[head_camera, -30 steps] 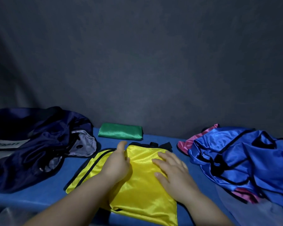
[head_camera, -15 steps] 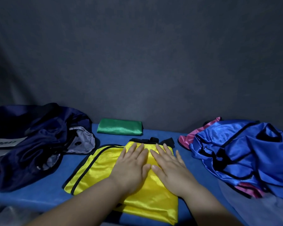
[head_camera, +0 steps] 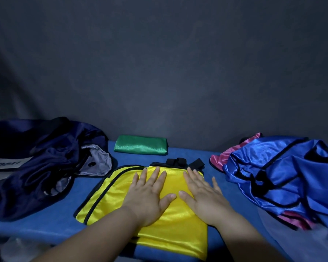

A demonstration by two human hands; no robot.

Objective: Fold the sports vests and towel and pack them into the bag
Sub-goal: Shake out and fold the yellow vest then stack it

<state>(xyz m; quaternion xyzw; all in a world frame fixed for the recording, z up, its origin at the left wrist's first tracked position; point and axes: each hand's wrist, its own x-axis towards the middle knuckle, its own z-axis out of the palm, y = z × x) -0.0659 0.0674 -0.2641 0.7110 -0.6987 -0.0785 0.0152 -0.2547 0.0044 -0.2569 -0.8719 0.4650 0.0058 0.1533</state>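
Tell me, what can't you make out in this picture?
All in the head view:
- The bag: cut off by the left edge, inside too dark.
- The label on it: too blurred to read.
- The yellow vest: middle covered by the left hand and right hand.
- The pink vest: mostly buried under the blue vest, itself cut by the right edge.

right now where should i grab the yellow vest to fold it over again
On the yellow vest, probably the black-trimmed left edge, pinched from the left: it lies flat and uncovered, while the left hand and right hand press its middle.
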